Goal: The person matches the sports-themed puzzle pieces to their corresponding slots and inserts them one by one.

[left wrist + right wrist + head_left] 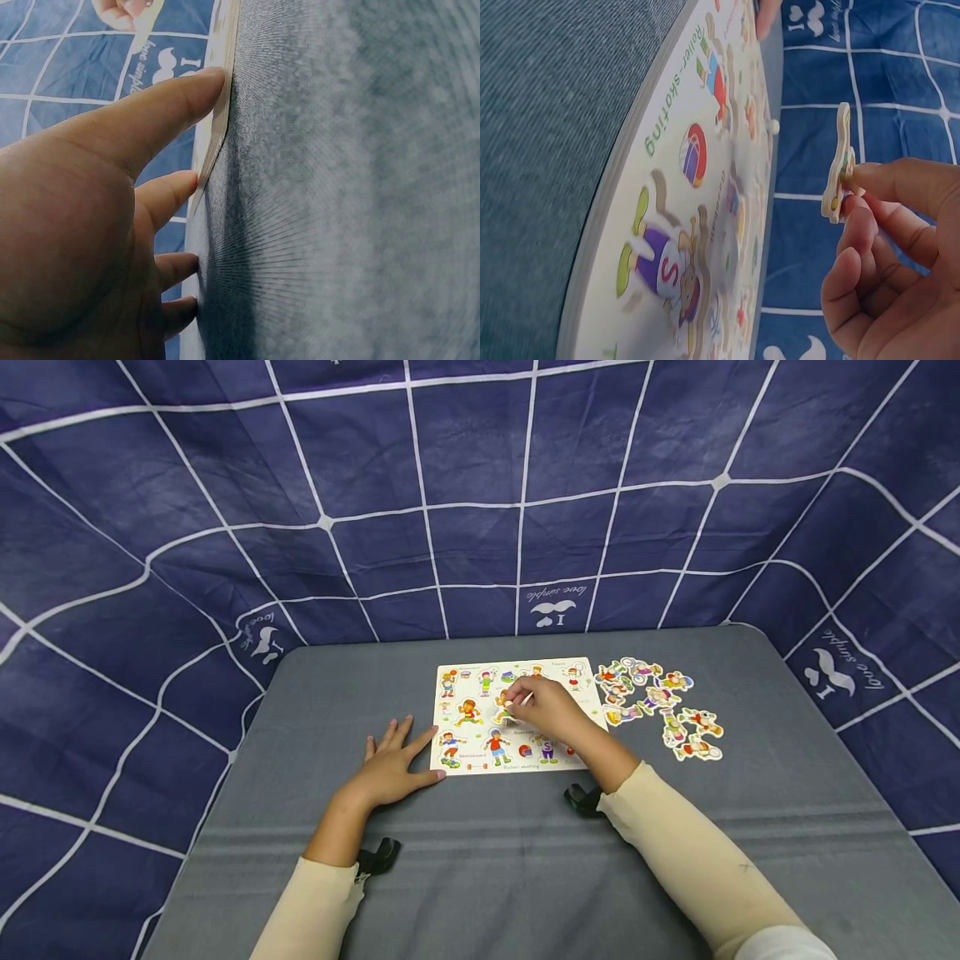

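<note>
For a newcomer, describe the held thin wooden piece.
On the grey fabric tabletop lies a white rectangular picture board. Above it, the right hand pinches the thin, pale-edged wooden piece. Unlike the colourful flat cutouts beside the board, it is held.

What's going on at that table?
Someone's right hand is pinching a small flat piece over a picture board. The left hand has its fingers spread, touching the board's left edge. More loose pieces lie on the grey table, to the right of the board.
</note>
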A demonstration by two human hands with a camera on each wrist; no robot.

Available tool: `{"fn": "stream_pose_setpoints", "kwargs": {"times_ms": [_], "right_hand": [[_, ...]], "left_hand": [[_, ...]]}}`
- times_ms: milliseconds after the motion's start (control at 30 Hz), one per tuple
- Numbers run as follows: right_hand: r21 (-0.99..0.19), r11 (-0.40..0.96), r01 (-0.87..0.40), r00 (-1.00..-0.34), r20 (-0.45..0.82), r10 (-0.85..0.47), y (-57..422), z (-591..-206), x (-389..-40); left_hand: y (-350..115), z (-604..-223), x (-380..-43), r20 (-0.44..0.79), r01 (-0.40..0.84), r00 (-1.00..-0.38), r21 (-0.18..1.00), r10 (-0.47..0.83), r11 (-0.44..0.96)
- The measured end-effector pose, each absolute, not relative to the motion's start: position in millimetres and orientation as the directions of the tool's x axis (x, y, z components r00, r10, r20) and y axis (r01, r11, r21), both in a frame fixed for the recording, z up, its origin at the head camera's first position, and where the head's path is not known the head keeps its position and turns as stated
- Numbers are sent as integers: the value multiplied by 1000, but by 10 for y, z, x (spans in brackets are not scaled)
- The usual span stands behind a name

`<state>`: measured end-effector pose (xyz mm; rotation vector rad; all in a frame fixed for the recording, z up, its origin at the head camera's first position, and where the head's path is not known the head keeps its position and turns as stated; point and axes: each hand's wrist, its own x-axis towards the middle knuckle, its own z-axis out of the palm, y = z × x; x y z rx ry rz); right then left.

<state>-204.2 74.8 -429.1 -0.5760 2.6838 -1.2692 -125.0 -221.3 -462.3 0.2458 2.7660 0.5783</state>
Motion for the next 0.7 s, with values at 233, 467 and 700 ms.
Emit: {"fn": "stream_pose_setpoints", "kwargs": {"times_ms": [233, 467, 700], "right_hand": [[-760, 576, -302, -915, 61, -398, 626, -4331, -2102], [-758, 585, -287, -917, 41, -397, 495, -4350, -2135], [-759, 587, -281, -917, 31, -398, 363, -4351, -2176]], "left_hand": [[-2216, -4637, -1262, -263, 100, -938, 418, 225, 903], [-2229, -4662, -1271, -270, 96, -937, 412, 223, 906], [-2238, -4679, -1281, -260, 106, -939, 408, 226, 907]]}}
